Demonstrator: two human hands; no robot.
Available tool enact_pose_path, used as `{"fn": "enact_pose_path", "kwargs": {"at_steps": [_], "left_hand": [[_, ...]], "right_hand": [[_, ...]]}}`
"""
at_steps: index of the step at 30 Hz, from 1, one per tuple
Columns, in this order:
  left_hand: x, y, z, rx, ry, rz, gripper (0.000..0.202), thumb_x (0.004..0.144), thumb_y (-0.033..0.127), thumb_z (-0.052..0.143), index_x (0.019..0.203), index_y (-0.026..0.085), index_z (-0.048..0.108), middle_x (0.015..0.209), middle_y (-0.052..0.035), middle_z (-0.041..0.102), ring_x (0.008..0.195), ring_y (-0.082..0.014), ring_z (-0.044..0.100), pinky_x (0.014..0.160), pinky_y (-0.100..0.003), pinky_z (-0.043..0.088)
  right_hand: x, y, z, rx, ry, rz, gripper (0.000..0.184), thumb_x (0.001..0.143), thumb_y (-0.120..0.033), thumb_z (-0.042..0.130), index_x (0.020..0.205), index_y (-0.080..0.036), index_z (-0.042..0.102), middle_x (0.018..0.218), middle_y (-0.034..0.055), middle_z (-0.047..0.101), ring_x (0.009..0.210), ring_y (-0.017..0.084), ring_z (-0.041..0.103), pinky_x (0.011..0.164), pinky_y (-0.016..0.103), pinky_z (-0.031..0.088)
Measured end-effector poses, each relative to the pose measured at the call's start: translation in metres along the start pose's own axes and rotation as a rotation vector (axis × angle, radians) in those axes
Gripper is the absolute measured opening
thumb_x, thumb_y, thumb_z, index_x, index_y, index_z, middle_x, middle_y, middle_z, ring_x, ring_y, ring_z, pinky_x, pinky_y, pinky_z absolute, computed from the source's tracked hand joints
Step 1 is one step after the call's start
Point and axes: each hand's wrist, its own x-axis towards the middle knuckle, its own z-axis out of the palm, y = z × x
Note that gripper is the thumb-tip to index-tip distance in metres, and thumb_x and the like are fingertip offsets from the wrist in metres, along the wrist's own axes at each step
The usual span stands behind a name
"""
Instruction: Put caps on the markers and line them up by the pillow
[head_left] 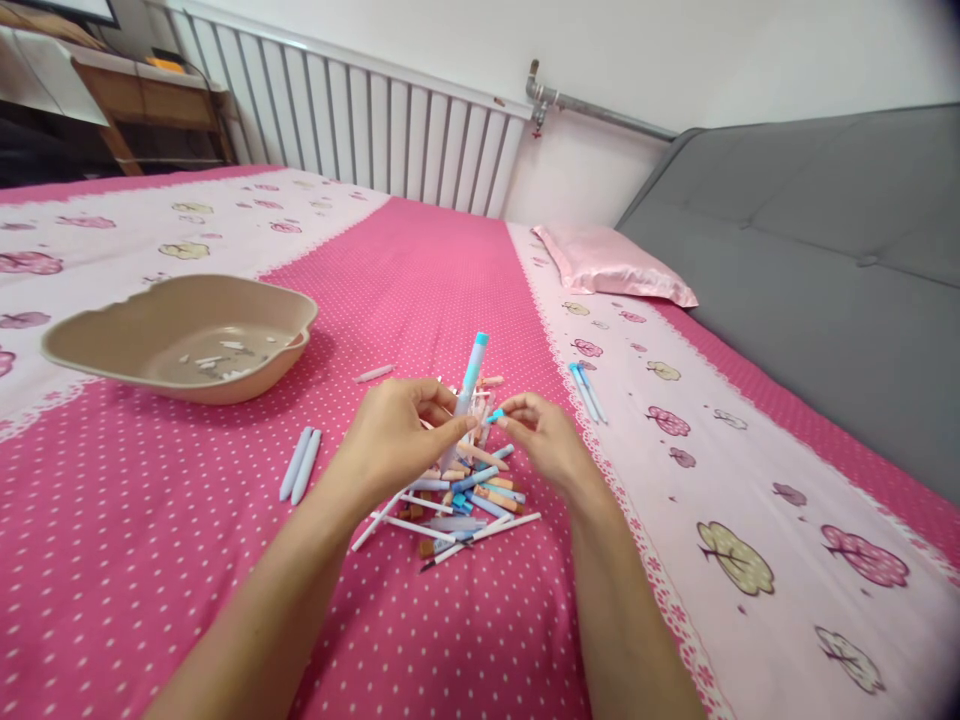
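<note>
Beige basin (135,347): holding white scraps (236,346), probably to stop scattering
Lavender barrels (307,466): lying paired, maybe to avoid mixing
Left hand (397,425): pinching a blue-topped pen (472,372) near upright, seemingly to leave that top exposed
Pen-parts pile (477,479): around both hands, presumably for easy reach (messy, lol)
Right hand (544,440): pinching a small blue piece (495,415) beside the pen
Blue pens (586,394): side by side, apart from the pile

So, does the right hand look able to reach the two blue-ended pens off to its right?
Probably yes: only bedspread shows between the right hand and the two blue-ended pens, though that hand holds a small blue piece.
</note>
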Motion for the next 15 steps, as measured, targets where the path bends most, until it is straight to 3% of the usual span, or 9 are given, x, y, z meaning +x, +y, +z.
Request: {"fn": "enact_pose_path", "kwargs": {"at_steps": [3,6,10,15], "left_hand": [[0.001,0.002,-0.001,0.202,0.047,0.000,0.020,0.071,0.035,0.061,0.076,0.017,0.067,0.073,-0.0053,0.070,0.068,-0.0185,0.063,0.059,-0.027,0.044],[0.001,0.005,-0.001,0.349,0.031,-0.027,0.020,0.073,0.034,0.058,0.081,0.018,0.068,0.081,-0.0061,0.071,0.073,-0.0205,0.064,0.062,-0.028,0.043],[0.000,0.008,0.000,0.471,-0.007,-0.034,0.019,0.075,0.031,0.056,0.084,0.020,0.069,0.082,-0.0049,0.071,0.077,-0.0214,0.063,0.062,-0.028,0.040],[-0.001,0.005,0.000,0.513,-0.008,-0.048,0.018,0.075,0.031,0.055,0.083,0.023,0.069,0.084,-0.0031,0.072,0.076,-0.0219,0.063,0.060,-0.029,0.036]], "right_hand": [[-0.003,-0.011,-0.005,0.313,0.032,-0.036,0.016,0.075,-0.028,0.062,0.085,-0.017,0.058,0.082,0.0026,0.065,0.079,0.015,0.062,0.075,0.029,0.045],[-0.008,-0.023,-0.008,0.448,0.122,-0.039,0.019,0.073,-0.029,0.066,0.087,-0.018,0.059,0.081,0.0015,0.067,0.079,0.014,0.063,0.078,0.030,0.046],[-0.014,-0.034,-0.012,0.465,0.236,-0.085,0.017,0.076,-0.029,0.064,0.089,-0.018,0.061,0.081,0.0010,0.067,0.080,0.014,0.062,0.077,0.029,0.047],[-0.020,-0.040,-0.015,0.408,0.287,-0.164,0.015,0.078,-0.025,0.063,0.091,-0.019,0.062,0.085,0.0015,0.067,0.082,0.013,0.062,0.078,0.029,0.047]]}}
